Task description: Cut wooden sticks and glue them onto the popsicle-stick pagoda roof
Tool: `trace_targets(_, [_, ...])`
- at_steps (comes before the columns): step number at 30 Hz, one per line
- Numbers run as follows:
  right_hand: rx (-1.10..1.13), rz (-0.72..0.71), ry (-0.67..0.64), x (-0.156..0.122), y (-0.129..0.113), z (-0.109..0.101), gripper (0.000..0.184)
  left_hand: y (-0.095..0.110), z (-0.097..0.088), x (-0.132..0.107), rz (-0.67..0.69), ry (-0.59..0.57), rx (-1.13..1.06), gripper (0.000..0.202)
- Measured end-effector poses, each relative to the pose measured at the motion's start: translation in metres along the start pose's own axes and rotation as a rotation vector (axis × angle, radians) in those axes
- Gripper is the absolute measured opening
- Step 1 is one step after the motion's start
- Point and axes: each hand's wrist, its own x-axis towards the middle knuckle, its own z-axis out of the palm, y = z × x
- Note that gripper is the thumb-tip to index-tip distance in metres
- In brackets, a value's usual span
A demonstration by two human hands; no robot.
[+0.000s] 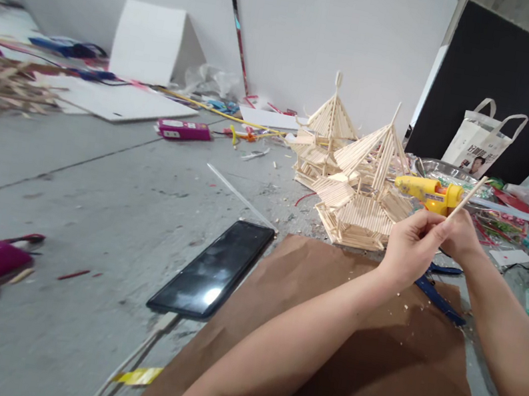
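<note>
My left hand (411,246) is closed, with a thin wooden stick (466,199) pinched at its lower end, slanting up to the right. Close against it, my right hand (461,236) is curled below the rear of a yellow glue gun (430,193). The gun's handle and my right fingertips are mostly hidden behind the left hand and the stick. A clear glue stick (513,212) juts from the gun's back, and its nozzle faces left. Just left of my hands stands a pavilion model of wooden sticks (361,211), its pointed roof open in places.
Another stick pavilion (330,124) stands behind. Brown paper (237,362) lies beneath my forearms, with blue-handled pliers (437,300) on it. A charging phone (214,269), magenta tools (183,130) and loose sticks (2,83) lie leftward. A metal tray (444,169) and a bag (479,143) stand behind right.
</note>
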Motion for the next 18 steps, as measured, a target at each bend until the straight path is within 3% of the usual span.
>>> trace_targets(6, [-0.111,-0.019,0.031,-0.001,0.002,-0.002,0.013,-0.001,0.0,0.0,-0.001,-0.008,-0.01,0.025])
trace_targets(13, [0.307,0.038,0.073,0.001,-0.013,0.006,0.017,0.0,0.001,0.001,-0.016,-0.002,-0.035,0.024])
trace_targets(18, [0.384,0.102,0.062,0.012,-0.014,0.01,0.029,-0.001,0.001,0.0,-0.018,0.002,-0.046,0.021])
